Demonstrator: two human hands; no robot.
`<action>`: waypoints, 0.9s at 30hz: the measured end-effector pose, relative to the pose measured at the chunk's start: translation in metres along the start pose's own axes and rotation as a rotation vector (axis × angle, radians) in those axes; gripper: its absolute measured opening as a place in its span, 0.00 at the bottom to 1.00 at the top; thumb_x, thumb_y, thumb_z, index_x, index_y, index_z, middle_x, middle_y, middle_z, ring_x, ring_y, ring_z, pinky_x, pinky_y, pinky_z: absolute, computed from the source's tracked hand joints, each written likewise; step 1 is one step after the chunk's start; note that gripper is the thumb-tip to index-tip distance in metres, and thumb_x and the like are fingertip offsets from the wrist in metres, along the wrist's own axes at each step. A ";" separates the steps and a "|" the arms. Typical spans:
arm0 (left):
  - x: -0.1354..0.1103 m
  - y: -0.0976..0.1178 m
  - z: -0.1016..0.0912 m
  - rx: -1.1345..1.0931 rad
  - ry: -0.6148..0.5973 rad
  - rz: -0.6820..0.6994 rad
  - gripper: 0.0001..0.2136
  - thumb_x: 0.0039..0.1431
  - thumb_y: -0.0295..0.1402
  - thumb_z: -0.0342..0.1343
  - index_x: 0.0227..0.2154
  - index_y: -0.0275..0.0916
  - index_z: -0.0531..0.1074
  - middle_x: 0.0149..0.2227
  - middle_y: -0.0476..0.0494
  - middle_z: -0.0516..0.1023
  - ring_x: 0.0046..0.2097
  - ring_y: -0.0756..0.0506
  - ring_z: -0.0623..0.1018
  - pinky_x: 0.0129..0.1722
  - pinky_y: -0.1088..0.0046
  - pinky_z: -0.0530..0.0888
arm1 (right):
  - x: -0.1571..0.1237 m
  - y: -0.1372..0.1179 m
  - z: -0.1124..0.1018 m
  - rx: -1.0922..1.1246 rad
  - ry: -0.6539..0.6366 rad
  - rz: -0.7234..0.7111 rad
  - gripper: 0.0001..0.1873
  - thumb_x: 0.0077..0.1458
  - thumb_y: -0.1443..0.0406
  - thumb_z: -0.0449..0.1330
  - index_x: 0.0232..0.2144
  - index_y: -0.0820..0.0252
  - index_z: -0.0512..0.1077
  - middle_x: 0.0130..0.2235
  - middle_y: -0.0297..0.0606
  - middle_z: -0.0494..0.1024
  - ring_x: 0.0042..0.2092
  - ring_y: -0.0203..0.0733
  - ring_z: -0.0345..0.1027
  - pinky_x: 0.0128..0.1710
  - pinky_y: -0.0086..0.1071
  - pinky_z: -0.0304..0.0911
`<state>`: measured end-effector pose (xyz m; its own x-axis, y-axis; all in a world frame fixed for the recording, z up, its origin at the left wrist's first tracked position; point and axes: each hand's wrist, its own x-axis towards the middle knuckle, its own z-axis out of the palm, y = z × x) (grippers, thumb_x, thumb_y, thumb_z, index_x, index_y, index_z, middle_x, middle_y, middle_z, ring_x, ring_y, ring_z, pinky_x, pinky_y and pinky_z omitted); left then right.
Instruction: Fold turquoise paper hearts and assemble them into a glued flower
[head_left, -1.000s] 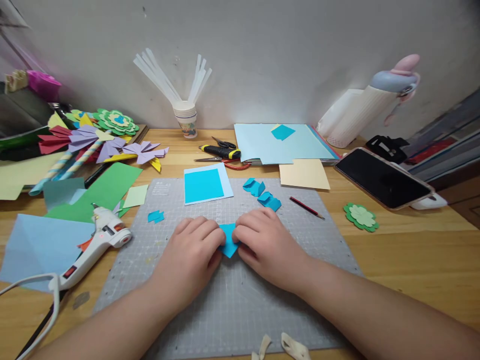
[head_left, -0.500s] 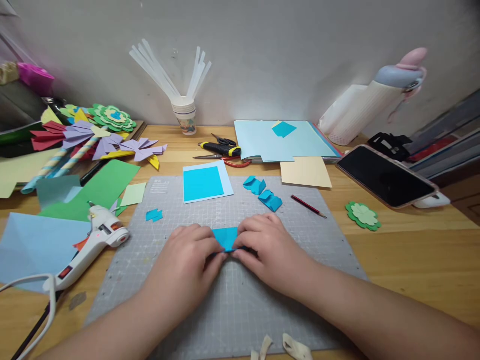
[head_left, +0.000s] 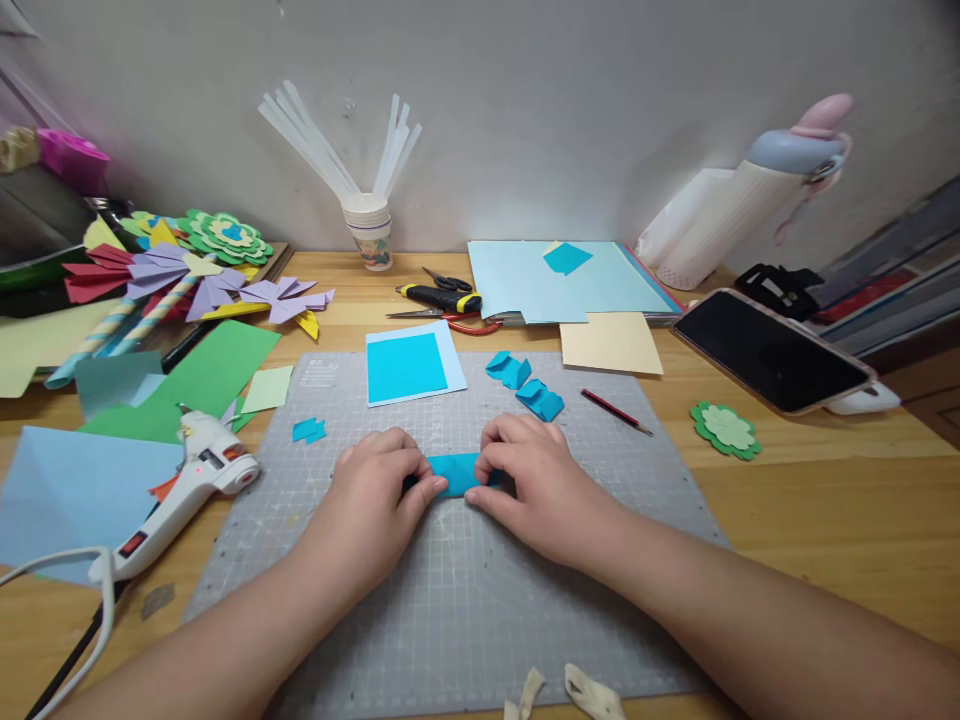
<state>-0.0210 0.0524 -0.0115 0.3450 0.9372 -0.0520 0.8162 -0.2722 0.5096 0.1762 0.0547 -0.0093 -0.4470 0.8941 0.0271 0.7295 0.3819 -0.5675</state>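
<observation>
A narrow strip of folded blue paper (head_left: 456, 474) lies on the grey cutting mat (head_left: 465, 620). My left hand (head_left: 379, 490) pinches its left end, thumb at the near edge and fingers curled over the top. At the opposite end, my right hand (head_left: 529, 475) grips it the same way; both ends are partly hidden under the fingers. Beyond my right hand sit two small folded blue paper pieces (head_left: 525, 385). A blue paper square (head_left: 406, 362) rests on a larger pale blue sheet further back. Small blue scraps (head_left: 308, 430) lie to the left.
A white glue gun (head_left: 187, 490) with its cord is on the left, near green paper (head_left: 202, 385). Pliers (head_left: 442, 298), a pencil (head_left: 616, 411), a phone (head_left: 776, 352), a paper flower (head_left: 726, 430) and a cup of white sticks (head_left: 373, 240) stand or lie around the mat.
The near edge of the blue paper, raised before, now lies flatter as a narrow strip. Both thumbs have shifted slightly away from me, and the hands have drawn a little apart.
</observation>
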 end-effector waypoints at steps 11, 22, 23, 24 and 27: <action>0.000 0.003 -0.004 0.013 0.015 0.106 0.06 0.53 0.36 0.61 0.24 0.40 0.73 0.32 0.48 0.75 0.39 0.44 0.73 0.40 0.64 0.62 | 0.000 0.001 0.000 0.023 0.000 -0.006 0.06 0.48 0.65 0.67 0.27 0.58 0.73 0.38 0.35 0.70 0.47 0.44 0.61 0.46 0.41 0.49; -0.001 0.003 -0.002 -0.036 0.035 -0.005 0.09 0.54 0.37 0.59 0.22 0.41 0.75 0.30 0.48 0.73 0.36 0.44 0.72 0.35 0.68 0.64 | 0.003 0.001 0.000 0.020 -0.010 0.045 0.06 0.51 0.63 0.65 0.24 0.57 0.73 0.38 0.35 0.70 0.46 0.45 0.61 0.43 0.42 0.48; -0.002 0.003 -0.002 -0.025 0.034 -0.010 0.09 0.54 0.38 0.59 0.22 0.41 0.75 0.30 0.48 0.73 0.36 0.44 0.72 0.36 0.67 0.64 | 0.003 0.001 -0.001 0.013 -0.012 0.050 0.07 0.52 0.63 0.64 0.24 0.57 0.73 0.38 0.34 0.71 0.46 0.45 0.61 0.42 0.42 0.48; -0.002 0.003 -0.002 -0.014 0.033 -0.012 0.10 0.54 0.38 0.58 0.22 0.41 0.75 0.30 0.47 0.73 0.36 0.44 0.72 0.36 0.67 0.64 | 0.003 0.001 -0.001 0.006 -0.014 0.053 0.08 0.53 0.63 0.64 0.24 0.57 0.73 0.38 0.34 0.71 0.46 0.45 0.61 0.42 0.42 0.48; -0.002 0.004 -0.003 0.013 0.032 -0.017 0.12 0.57 0.38 0.55 0.21 0.40 0.73 0.30 0.47 0.73 0.35 0.44 0.72 0.37 0.66 0.64 | 0.004 0.001 0.000 -0.020 -0.013 0.054 0.09 0.55 0.62 0.62 0.24 0.58 0.72 0.38 0.35 0.70 0.46 0.45 0.60 0.41 0.42 0.49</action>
<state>-0.0195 0.0505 -0.0066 0.3159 0.9482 -0.0333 0.8282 -0.2584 0.4974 0.1753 0.0587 -0.0095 -0.4130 0.9106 -0.0137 0.7628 0.3376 -0.5515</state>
